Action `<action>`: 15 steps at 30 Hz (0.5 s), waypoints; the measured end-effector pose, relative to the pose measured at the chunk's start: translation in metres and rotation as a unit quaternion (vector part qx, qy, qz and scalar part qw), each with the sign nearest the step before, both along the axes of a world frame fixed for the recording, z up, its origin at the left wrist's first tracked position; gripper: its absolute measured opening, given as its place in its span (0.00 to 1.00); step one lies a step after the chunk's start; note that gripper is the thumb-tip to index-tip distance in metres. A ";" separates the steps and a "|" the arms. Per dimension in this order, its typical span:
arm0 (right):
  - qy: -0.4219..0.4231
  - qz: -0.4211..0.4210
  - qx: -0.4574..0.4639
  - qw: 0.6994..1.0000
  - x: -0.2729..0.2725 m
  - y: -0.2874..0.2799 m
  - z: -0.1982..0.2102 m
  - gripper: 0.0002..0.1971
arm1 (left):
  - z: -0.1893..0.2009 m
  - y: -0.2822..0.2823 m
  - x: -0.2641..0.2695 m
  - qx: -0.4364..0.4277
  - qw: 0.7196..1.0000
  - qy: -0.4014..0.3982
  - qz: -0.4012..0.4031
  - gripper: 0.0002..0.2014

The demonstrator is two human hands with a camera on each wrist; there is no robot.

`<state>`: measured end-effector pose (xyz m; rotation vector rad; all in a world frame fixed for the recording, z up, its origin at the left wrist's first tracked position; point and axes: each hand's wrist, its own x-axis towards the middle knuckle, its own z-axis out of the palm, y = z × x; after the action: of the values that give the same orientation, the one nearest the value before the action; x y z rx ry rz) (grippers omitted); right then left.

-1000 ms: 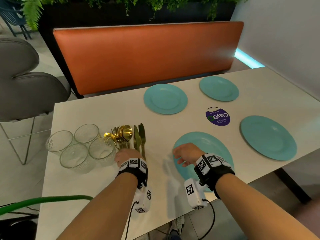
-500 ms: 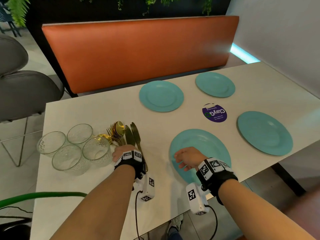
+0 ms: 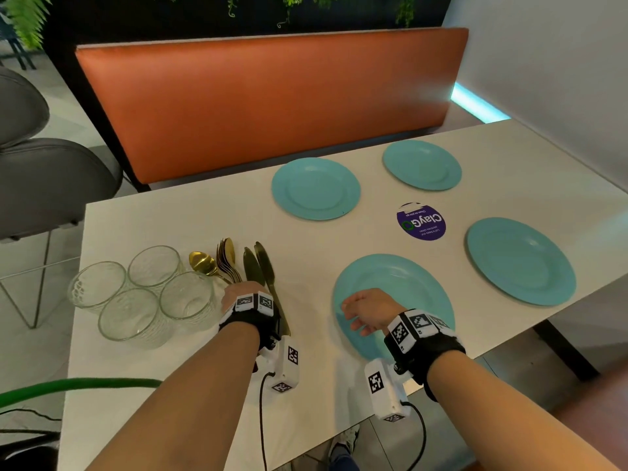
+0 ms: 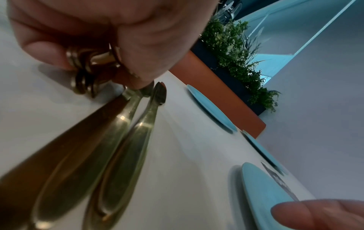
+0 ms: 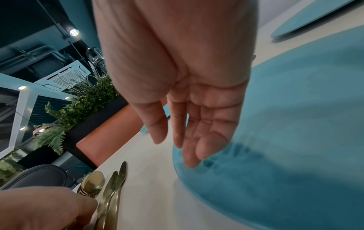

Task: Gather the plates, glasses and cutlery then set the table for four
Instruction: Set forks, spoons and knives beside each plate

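Four teal plates lie on the white table [image 3: 190,219]: two at the far side [image 3: 316,188] [image 3: 421,164], one at the right [image 3: 520,261], one near me [image 3: 407,283]. Several glasses [image 3: 129,314] stand grouped at the left. Beside them is the gold cutlery: spoons [image 3: 204,263], forks [image 3: 227,254] and two knives [image 3: 261,266]. My left hand [image 3: 243,294] pinches a bunch of spoon and fork handles [image 4: 92,65]; the knives [image 4: 118,140] lie flat beside it. My right hand [image 3: 365,311] hovers over the near plate's left part [image 5: 295,140], fingers [image 5: 189,147] relaxed and holding nothing.
A purple round sticker [image 3: 421,222] sits between the plates. An orange bench back [image 3: 272,103] runs behind the table, a grey chair [image 3: 51,185] stands at the left, a white wall [image 3: 560,79] at the right. A green tube [image 3: 78,385] crosses the lower left.
My left hand has drawn the spoons and forks together into a tight bunch, turned on edge. The right hand stays over the near plate.
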<state>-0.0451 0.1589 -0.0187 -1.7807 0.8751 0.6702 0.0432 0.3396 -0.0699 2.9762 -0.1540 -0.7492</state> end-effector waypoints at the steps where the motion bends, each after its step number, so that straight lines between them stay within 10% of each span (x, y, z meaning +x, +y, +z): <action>1: -0.002 0.002 -0.002 1.000 0.001 0.001 0.000 0.14 | 0.004 0.002 0.000 -0.001 1.000 0.001 -0.010 0.10; 7: -0.014 0.011 -0.006 1.000 0.007 0.007 0.004 0.07 | 0.019 0.007 -0.004 -0.105 0.992 0.010 0.062 0.14; 15: -0.085 0.010 0.013 0.996 0.023 0.018 0.027 0.02 | 0.045 -0.026 0.005 -0.437 0.873 0.067 0.206 0.16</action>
<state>-0.0223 0.1768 0.0081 -1.7951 0.7309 0.5307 0.0477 0.3137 -0.0252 1.9866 0.1239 -0.5989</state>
